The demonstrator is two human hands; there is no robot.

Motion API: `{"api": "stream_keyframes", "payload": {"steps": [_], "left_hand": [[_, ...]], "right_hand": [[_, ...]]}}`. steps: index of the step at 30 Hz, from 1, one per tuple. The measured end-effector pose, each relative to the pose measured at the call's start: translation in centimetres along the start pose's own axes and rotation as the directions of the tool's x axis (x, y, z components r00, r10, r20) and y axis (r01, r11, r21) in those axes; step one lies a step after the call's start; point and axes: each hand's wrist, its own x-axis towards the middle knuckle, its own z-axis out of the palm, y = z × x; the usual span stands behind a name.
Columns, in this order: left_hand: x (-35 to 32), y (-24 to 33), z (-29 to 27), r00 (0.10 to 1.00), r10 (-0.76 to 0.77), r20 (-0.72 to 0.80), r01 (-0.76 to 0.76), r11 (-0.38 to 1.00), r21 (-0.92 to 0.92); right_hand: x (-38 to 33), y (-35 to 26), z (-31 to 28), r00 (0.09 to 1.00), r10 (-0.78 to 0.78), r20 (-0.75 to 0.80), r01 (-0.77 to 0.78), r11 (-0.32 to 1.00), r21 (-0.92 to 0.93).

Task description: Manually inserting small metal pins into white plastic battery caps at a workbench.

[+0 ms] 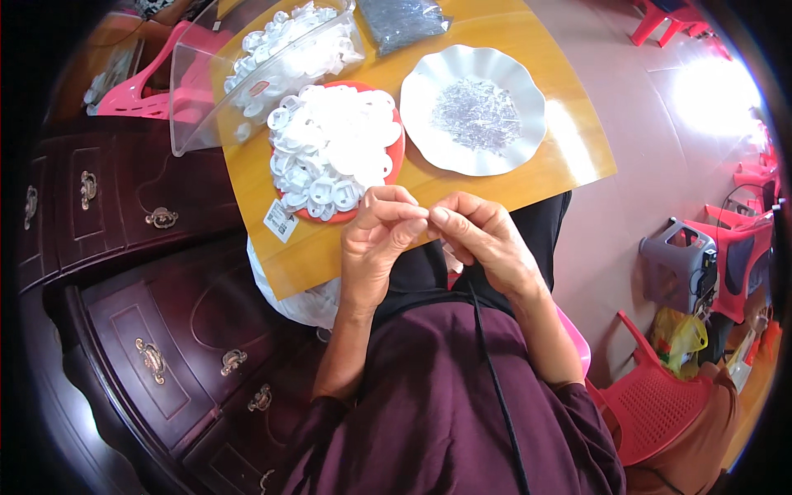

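Close together over the table's near edge, my left hand (pixel 378 239) and my right hand (pixel 487 235) meet at the fingertips. Both are closed in a pinch, thumb against finger. Whatever they hold, if anything, is too small to make out. Just beyond my left hand, white round plastic pieces (pixel 334 144) are heaped on a red plate (pixel 398 157). Past my right hand sits a white scalloped dish (pixel 421 103) with many thin, shiny metal-looking pieces (pixel 477 115) in it.
A clear plastic bin (pixel 194 103) of more white pieces stands at the back left of the yellow table (pixel 569 124), beside a bag (pixel 404 21) of dark, thin pieces. A label (pixel 280 220) lies near the plate. Dark wooden drawers (pixel 148 355) flank my left; a red chair (pixel 660 404) and grey stool (pixel 676 256) are right.
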Motion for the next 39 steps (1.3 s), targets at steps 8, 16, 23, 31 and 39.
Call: {"api": "stream_keyframes", "payload": {"steps": [8, 16, 23, 31, 39], "left_hand": [[0.5, 1.5, -2.1, 0.986, 0.156, 0.054, -0.165, 0.897, 0.409], [4.4, 6.1, -4.4, 0.932, 0.219, 0.288, -0.309, 0.066, 0.949], [5.6, 6.5, -4.8, 0.925, 0.130, 0.358, -0.366, 0.047, 0.929], [3.3, 5.7, -3.9, 0.978, 0.209, -0.013, -0.159, 0.779, 0.607], [0.9, 2.1, -2.1, 0.997, -0.070, 0.023, 0.073, 0.976, -0.205]], "right_hand": [[0.3, 1.0, -0.6, 0.983, 0.147, 0.105, -0.169, 0.957, 0.234], [0.4, 0.9, 0.0, 0.990, 0.138, 0.013, -0.138, 0.983, 0.117], [0.2, 1.1, -0.1, 0.989, 0.147, 0.006, -0.147, 0.986, 0.077], [0.4, -0.1, 1.1, 0.997, 0.000, -0.071, 0.002, 1.000, 0.027], [0.5, -0.3, 2.2, 0.940, -0.325, -0.105, 0.314, 0.943, -0.105]]}}
